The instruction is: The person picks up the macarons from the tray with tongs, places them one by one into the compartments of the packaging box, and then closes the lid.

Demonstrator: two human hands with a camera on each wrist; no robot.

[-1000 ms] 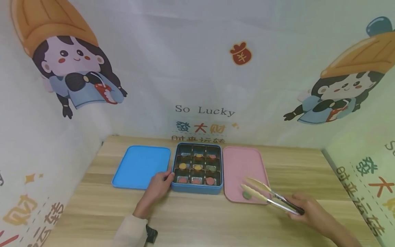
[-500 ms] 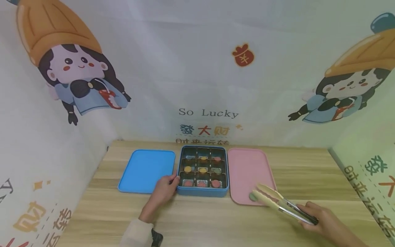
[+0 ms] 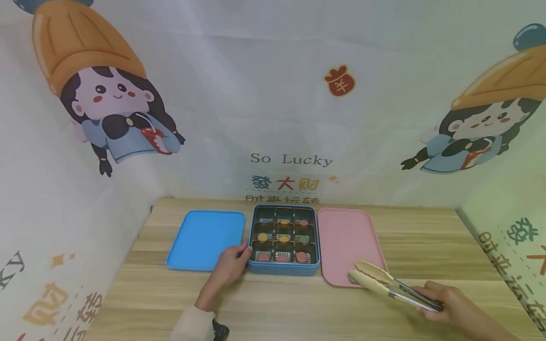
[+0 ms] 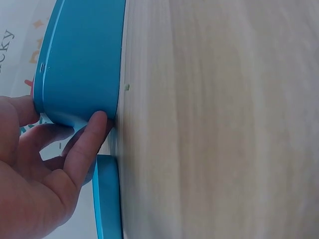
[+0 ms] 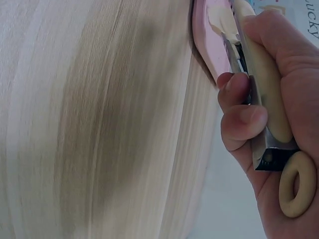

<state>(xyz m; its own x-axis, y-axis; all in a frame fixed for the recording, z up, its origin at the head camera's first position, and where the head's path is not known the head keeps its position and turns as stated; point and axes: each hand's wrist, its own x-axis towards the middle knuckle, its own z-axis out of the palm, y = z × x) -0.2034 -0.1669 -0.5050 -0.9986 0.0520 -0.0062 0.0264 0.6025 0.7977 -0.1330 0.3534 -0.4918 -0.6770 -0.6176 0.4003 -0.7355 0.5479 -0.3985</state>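
Observation:
My left hand (image 3: 232, 264) grips the left front corner of a blue box (image 3: 283, 270). In the left wrist view the thumb is at the rim and the fingers lie against the wall (image 4: 84, 59). A black insert divides the box into several compartments with small round red, yellow and green pieces. My right hand (image 3: 450, 303) holds metal tongs with cream tips (image 3: 377, 279); its fingers wrap the handle (image 5: 269, 89). The tips are low over the front of a pink tray (image 3: 345, 232), at a round green piece (image 3: 351, 277), mostly hidden behind them.
A blue lid-like tray (image 3: 206, 239) lies left of the box on the wooden table (image 3: 298, 308). The pink tray stands close to the box's right side. A printed cloth (image 3: 264, 94) hangs behind the table and along both sides.
The tong tips have closed in on the green piece and now cover most of it. My left hand keeps its hold on the box corner. The head view has shifted slightly.

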